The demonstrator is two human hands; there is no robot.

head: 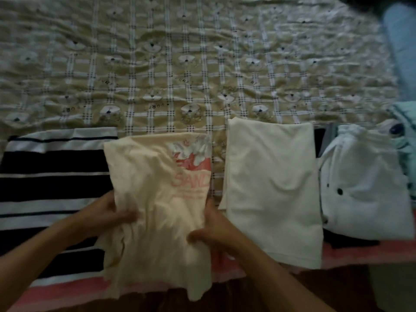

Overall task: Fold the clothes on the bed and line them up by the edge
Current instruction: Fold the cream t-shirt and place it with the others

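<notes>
A cream T-shirt point(148, 176) with a red and white print lies partly folded at the bed's near edge, its lower part hanging over the edge. My left hand point(105, 213) grips its left side and my right hand point(213, 230) grips its right side, fingers curled into the cloth. To its left lies a folded navy and white striped garment point(49, 188). On the right lies a folded plain cream garment point(272, 188), then a folded white buttoned shirt point(364, 194).
The bed carries a tan checked sheet point(202, 64) with a bear pattern. A pink edge point(360, 253) runs along the near side. A mint green garment point(405, 140) lies at far right, a light blue roll point(400, 41) at top right.
</notes>
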